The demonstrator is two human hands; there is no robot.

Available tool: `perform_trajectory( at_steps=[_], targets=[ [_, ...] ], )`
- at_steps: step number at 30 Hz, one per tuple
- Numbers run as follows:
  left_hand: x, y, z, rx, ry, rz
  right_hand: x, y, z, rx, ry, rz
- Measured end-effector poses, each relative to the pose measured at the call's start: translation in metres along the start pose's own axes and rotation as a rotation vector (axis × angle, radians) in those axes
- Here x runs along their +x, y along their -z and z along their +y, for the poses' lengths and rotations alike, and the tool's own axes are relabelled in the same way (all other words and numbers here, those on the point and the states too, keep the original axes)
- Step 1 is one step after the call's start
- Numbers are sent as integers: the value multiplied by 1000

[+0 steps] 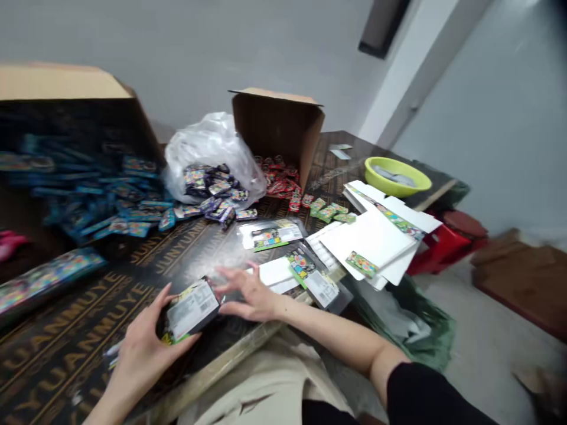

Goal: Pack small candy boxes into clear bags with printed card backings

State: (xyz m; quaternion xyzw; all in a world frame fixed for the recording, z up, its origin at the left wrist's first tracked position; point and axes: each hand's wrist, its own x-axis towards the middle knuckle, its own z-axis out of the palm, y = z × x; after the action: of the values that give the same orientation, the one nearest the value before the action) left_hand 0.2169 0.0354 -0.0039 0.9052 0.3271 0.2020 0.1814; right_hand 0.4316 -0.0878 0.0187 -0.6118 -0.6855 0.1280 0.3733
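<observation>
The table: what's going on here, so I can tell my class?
A person's left hand holds a printed box between thumb and fingers. The right hand, fingers spread, is at the box's right end; blur hides whether it touches. Beyond them, blue packets lie at left, purple packets spill from a clear bag, and red packets from a carton. White cards lie at right.

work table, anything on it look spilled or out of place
Somewhat: purple packets spill loosely from the plastic bag, and red packets from the cardboard box beside it. White card pieces overlap at uneven angles. Nothing looks clearly damaged.
</observation>
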Motion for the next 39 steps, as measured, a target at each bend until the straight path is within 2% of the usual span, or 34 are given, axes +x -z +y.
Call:
perform_trajectory(
  at_steps=[2,3,6,7,8,10,12,13,16,18,20,22,24,25,30,32,33,35,39],
  targets=[
    [4,-8,3,4,-13,-11,-13,13,0,-54,-9,-1],
    [4,-12,3,20,-10,-18,-22,25,3,-118,-68,61],
    [2,-20,-5,130,26,-90,-64,80,25,-427,-412,340],
    [2,-22,-9,174,37,-132,-82,100,36,-544,-537,375],
    [1,-23,-13,211,44,-168,-101,120,48,-657,-658,395],
    [2,-24,-15,252,46,-184,-136,153,66,-787,-851,352],
    [7,-22,-4,214,44,-109,-158,169,73,-736,-948,307],
    [10,-21,7,148,49,-58,-161,170,72,-655,-945,331],
    [18,-17,57,-250,124,21,-139,151,54,-185,-781,521],
    [19,-16,94,-585,220,-110,-108,124,34,262,-640,521],
    [17,-17,123,-986,339,-315,-77,93,11,672,-538,354],
    [13,-18,137,-1304,434,-463,-55,65,-7,921,-467,140],
    [8,-16,136,-1466,516,-435,-43,44,-18,956,-403,-2],
    [5,-14,131,-1493,556,-383,-39,37,-21,884,-365,-29],
    [-11,-8,103,-1431,706,-62,-30,23,-25,197,-72,14],
    [-12,-10,96,-1370,698,-4,-28,19,-28,44,26,8],
    [-11,-10,92,-1317,665,-14,-28,17,-29,-3,45,24],
    [-8,-9,81,-1101,544,-50,-26,15,-27,-66,28,100],
    [-1,-3,43,-302,258,-68,-22,12,-5,-168,-12,216]
  ],
)
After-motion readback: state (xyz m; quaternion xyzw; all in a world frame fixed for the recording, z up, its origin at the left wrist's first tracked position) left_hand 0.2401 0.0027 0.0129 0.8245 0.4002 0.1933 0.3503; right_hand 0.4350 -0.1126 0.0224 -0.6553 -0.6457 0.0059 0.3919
